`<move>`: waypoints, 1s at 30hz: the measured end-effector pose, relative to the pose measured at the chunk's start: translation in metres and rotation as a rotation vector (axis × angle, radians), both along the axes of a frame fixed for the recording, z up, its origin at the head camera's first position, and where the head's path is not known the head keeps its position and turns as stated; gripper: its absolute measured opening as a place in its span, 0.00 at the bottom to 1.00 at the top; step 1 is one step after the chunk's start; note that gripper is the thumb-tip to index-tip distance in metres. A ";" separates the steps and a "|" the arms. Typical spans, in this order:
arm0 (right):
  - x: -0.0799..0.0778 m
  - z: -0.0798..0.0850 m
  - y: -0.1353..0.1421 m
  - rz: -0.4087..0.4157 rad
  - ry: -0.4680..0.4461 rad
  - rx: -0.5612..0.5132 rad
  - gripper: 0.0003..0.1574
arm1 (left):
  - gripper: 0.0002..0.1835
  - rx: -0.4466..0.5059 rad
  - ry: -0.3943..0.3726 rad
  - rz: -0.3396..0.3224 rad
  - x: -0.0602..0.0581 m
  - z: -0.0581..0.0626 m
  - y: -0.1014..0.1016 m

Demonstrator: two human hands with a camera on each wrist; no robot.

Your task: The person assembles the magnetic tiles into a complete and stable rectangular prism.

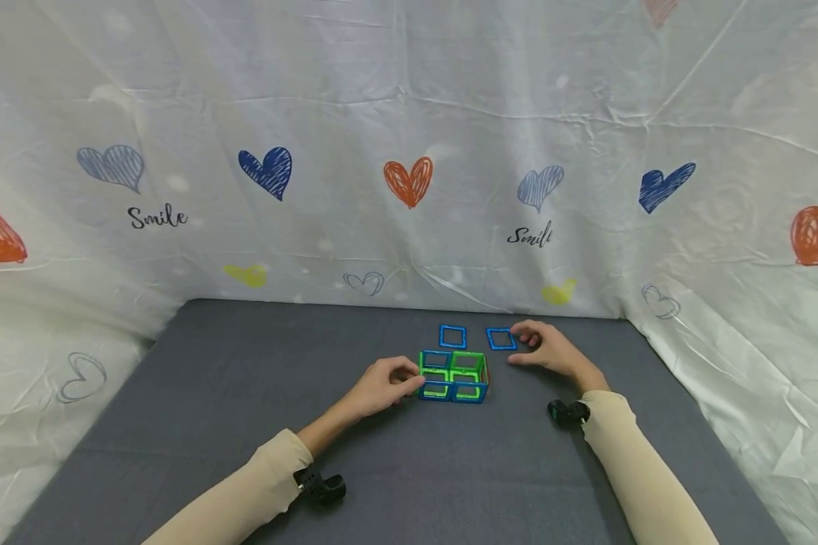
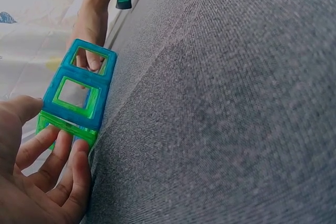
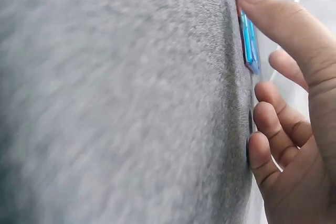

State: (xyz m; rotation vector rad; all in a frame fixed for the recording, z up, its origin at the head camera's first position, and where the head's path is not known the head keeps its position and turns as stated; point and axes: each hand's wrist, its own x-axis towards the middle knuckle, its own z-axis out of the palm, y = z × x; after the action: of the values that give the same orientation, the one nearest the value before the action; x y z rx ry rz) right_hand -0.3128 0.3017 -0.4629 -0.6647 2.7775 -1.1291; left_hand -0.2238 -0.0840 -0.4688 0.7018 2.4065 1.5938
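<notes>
A small open box of blue and green magnetic tiles (image 1: pixel 452 384) stands on the table in the head view, with a reddish edge at its right side. My left hand (image 1: pixel 380 387) holds its left end, thumb at the front corner and fingers against the green side tile (image 2: pixel 68 126) in the left wrist view. Beyond the box lie two loose blue square tiles, one at the left (image 1: pixel 453 347) and one at the right (image 1: pixel 501 348). My right hand (image 1: pixel 551 353) is beside the right square, thumb and fingers apart, with a fingertip right at its edge.
The grey cloth-covered table (image 1: pixel 245 378) reaches back to a white curtain (image 1: pixel 327 227) printed with hearts. Black bands with small devices sit on the left wrist (image 1: pixel 320 486) and the right wrist (image 1: pixel 569 413).
</notes>
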 end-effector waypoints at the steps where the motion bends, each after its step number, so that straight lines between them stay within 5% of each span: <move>1: -0.001 0.000 0.000 -0.001 -0.005 0.002 0.36 | 0.15 0.000 0.000 0.000 0.000 0.000 0.000; 14: -0.012 -0.005 -0.004 -0.004 0.003 -0.035 0.20 | 0.14 -0.002 0.003 -0.003 0.001 0.001 -0.001; 30: -0.007 -0.004 -0.009 0.037 0.021 -0.052 0.04 | 0.14 0.003 0.006 0.000 0.000 0.000 0.000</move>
State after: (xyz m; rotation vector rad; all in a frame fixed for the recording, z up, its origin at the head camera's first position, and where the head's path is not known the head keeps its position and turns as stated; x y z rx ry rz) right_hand -0.3203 0.2922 -0.4664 -0.7345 2.7498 -1.1981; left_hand -0.2234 -0.0843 -0.4686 0.7090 2.4086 1.5981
